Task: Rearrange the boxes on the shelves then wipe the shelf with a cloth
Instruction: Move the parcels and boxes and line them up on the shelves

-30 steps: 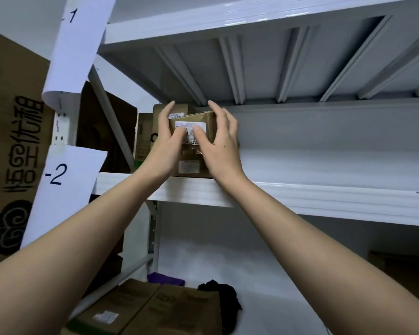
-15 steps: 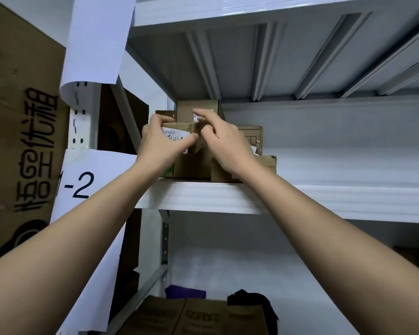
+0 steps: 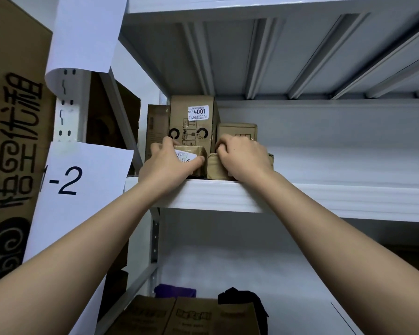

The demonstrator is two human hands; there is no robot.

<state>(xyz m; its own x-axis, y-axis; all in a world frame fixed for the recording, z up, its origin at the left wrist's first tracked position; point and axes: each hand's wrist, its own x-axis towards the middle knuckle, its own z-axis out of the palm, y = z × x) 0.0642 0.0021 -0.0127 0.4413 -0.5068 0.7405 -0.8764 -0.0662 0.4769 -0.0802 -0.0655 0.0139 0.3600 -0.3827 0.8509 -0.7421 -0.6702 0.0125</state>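
On the white shelf (image 3: 324, 197) at its left end stand several brown boxes. My left hand (image 3: 165, 163) grips a small labelled box (image 3: 194, 157) at the shelf's front edge. Right beside it, my right hand (image 3: 244, 158) grips another small taped box (image 3: 214, 169). Behind them stands a tall box marked 4001 (image 3: 191, 122), with a thin box (image 3: 155, 129) to its left and a lower box (image 3: 236, 131) to its right. A black cloth (image 3: 242, 298) and a purple cloth (image 3: 174, 291) lie on the shelf below.
Flat brown cartons (image 3: 186, 317) lie on the lower shelf. A big printed carton (image 3: 12, 141) stands at far left. Paper signs, one reading -2 (image 3: 82, 180), hang on the shelf post (image 3: 68, 110). The shelf stretches bare to the right.
My hands have come down from the raised small box to the shelf surface. The small box now sits at the front edge, and my right hand has shifted onto the neighbouring box.
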